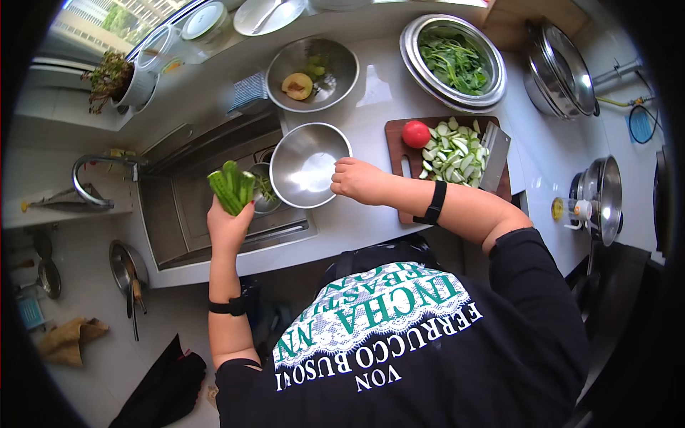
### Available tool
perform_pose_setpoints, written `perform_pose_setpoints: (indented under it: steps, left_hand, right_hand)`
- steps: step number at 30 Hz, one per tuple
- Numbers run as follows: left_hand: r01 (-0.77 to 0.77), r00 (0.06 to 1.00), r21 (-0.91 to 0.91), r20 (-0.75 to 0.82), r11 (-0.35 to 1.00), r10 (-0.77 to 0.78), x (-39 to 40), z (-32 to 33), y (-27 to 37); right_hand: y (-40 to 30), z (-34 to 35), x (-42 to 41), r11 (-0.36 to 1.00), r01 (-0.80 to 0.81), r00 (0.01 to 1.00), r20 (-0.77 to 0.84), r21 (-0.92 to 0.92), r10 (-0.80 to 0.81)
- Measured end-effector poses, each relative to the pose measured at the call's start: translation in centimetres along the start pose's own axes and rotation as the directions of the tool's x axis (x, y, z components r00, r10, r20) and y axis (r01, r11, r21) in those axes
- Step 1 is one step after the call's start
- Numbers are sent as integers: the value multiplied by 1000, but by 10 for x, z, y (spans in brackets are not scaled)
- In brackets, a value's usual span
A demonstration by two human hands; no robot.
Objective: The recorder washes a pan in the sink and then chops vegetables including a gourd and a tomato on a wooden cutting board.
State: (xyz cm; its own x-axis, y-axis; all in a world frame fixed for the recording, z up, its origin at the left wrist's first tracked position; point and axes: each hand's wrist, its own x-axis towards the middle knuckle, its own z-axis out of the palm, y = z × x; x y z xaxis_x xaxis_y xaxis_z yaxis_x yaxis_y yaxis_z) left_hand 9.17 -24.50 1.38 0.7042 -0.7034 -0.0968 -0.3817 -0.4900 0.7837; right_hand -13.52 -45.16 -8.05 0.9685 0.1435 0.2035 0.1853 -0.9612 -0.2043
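Observation:
My left hand (229, 227) grips a bunch of long green cucumber pieces (230, 190), held upright over the sink (176, 216). At the end of my outstretched arm, my right hand (361, 181) has its fingers closed at the right rim of a steel mixing bowl (299, 158). The bowl's bare inside shows, and it overlaps the sink's right end. Partly hidden between it and my left hand is a smaller metal bowl (265, 206) with green trimmings (264, 187). Right of my right hand, a brown cutting board (396, 136) bears chopped pale-green vegetable pieces (455, 152), a tomato (416, 134) and a cleaver (495, 155).
Behind the mixing bowl stands another steel bowl (278, 75) with a cut fruit (297, 86). Leafy greens (452, 64) fill a metal basin at the back right. A lidded pot (551, 91) and an oil bottle (567, 209) stand far right. The faucet (80, 174) arches at the left.

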Motion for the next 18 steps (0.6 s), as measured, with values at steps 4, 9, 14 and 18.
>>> perform_pose_setpoints:
  steps: [4, 9, 14, 18]
  left_hand:
    - [-140, 963, -78, 219, 987, 154, 23, 64, 67]
    - [-106, 881, -169, 441, 980, 172, 35, 164, 121]
    - [-17, 895, 75, 446, 997, -18, 34, 250, 124]
    - [94, 926, 3, 367, 996, -89, 24, 288, 101]
  right_hand:
    - [4, -2, -13, 996, -72, 995, -67, -45, 69]
    - [0, -58, -76, 951, -264, 905, -300, 160, 302]
    - [-13, -90, -215, 665, -717, 568, -377, 209, 732]
    - [-39, -81, -314, 297, -932, 237, -275, 206, 932]
